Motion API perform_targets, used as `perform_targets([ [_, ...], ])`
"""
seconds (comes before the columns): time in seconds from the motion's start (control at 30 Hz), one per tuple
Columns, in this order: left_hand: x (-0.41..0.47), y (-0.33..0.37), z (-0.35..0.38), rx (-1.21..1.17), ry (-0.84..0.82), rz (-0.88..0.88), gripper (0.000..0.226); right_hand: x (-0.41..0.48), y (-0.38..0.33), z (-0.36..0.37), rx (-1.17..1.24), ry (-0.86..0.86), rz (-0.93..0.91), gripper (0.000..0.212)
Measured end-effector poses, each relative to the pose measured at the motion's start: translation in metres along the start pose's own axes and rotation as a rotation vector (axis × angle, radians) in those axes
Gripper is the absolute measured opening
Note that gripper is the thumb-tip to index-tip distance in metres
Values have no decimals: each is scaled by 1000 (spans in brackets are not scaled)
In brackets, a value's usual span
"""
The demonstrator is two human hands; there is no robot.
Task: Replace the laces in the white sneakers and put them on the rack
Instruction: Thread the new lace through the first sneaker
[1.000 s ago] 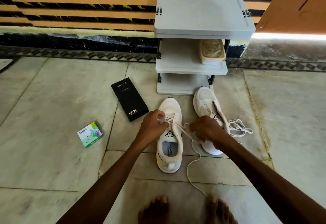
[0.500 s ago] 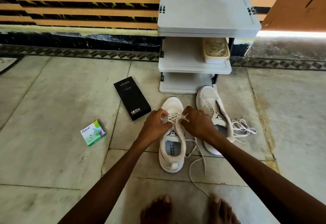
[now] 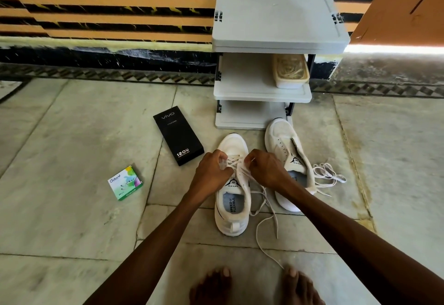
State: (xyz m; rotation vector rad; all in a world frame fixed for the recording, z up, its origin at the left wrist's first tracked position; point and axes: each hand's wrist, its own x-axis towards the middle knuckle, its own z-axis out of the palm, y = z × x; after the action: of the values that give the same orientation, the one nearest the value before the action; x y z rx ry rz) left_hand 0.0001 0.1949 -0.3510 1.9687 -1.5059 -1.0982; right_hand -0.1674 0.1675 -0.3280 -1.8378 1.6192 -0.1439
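1. Since a second ago our right hand (image 3: 266, 170) has come back in from the right, and both hands now meet over the eyelets of the near sneaker (image 3: 231, 211).
2. Our left hand (image 3: 213, 172) curls its fingers round the lace (image 3: 236, 161) at the left eyelet row, while our right hand pinches it on the right side.
3. Free lace ends trail across the floor toward our bare feet (image 3: 211, 288).
4. The second sneaker (image 3: 286, 141) lies just to the right, with a loose lace (image 3: 329, 175) heaped at its right.
5. Both sneakers sit on the floor just in front of the grey rack (image 3: 278, 11). A black box (image 3: 177, 134) and a green box (image 3: 125, 183) lie to the left.
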Motion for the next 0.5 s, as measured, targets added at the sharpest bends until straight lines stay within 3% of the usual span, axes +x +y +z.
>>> perform_targets([
  [0.23,-1,2,2,65,41,-15,34,-2,-4,11,95,96,-22,30],
  [0.5,-4,9,7,206,215,-15,36,-10,-6,6,-65,5,-43,42],
])
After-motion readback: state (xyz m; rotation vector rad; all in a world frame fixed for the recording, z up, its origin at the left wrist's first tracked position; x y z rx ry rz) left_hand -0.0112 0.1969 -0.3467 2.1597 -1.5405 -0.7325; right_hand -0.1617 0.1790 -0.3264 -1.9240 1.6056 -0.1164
